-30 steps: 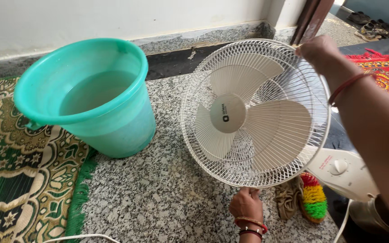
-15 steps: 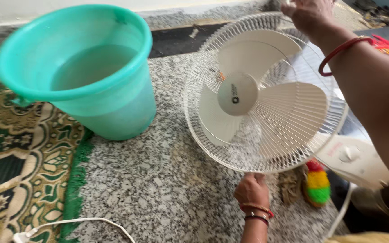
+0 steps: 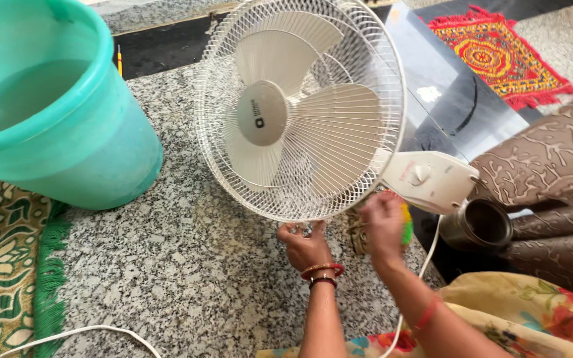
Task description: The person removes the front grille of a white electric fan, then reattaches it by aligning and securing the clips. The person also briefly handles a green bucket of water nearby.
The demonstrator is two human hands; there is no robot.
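Both of your grips work at the bottom rim of the fan [image 3: 300, 113]: your left hand [image 3: 305, 244] is curled shut on the lowest wires of the guard [image 3: 339, 192], fingers pinched around something small and shiny there that I cannot make out, while your right hand [image 3: 382, 229] sits just beside it, blurred, fingers bent toward the rim, and I cannot tell whether it grips anything. Your fan stands tilted on the granite floor [image 3: 167, 265], its white cage facing up at you and three pale blades inside. Behind the cage its white base [image 3: 432, 179] with a round knob lies against a dark glossy surface. A bright yellow-green brush [image 3: 406, 225] peeks out right behind your right hand. To your left a teal bucket [image 3: 67, 152] holds water, standing near the fan but apart from it. At the far left lies a green patterned rug [image 3: 1, 265], and a white cord [image 3: 87, 331] runs across the floor below it. A red mat [image 3: 499, 53] lies well beyond the fan.
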